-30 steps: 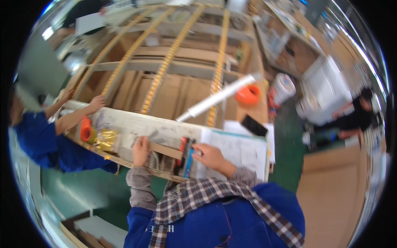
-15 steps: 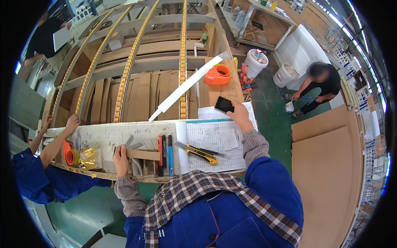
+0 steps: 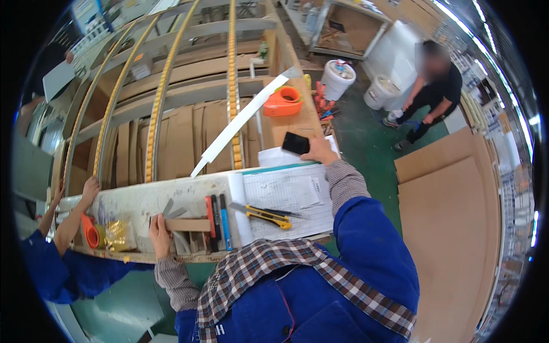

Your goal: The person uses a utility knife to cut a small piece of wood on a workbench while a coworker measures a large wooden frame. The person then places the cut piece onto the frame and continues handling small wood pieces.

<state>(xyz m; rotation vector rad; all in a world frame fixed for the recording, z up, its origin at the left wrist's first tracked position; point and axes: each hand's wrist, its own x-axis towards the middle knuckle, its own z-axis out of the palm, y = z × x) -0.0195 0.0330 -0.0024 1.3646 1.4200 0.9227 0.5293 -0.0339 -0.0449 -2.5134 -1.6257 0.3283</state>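
Observation:
My right hand (image 3: pixel 321 151) grips the edge of a black smartphone (image 3: pixel 295 143) at the far end of the paperwork. Beneath it lie printed form sheets (image 3: pixel 274 188) with a small white slip (image 3: pixel 310 191) on top. My left hand (image 3: pixel 160 237) is closed at the left end of a cardboard strip (image 3: pixel 191 224); a small dark tip shows by its fingers, too little to name. Beside the strip stand a red marker (image 3: pixel 212 223), a black marker (image 3: pixel 216 214) and a blue marker (image 3: pixel 226 222). A yellow utility knife (image 3: pixel 269 217) rests on the sheets.
Orange tape dispensers stand at the right (image 3: pixel 283 102) and left (image 3: pixel 91 231), the latter near gold film (image 3: pixel 119 235). A white strip (image 3: pixel 240 126) crosses the roller rack (image 3: pixel 233 74). A co-worker's hands (image 3: pixel 88 188) are at the left; another person (image 3: pixel 437 86) bends near white buckets (image 3: pixel 338 80).
My view has shifted, so the bench sits further left and is slightly turned. Both hands keep nearly the same places on the bench. The person at the right has raised their upper body a little.

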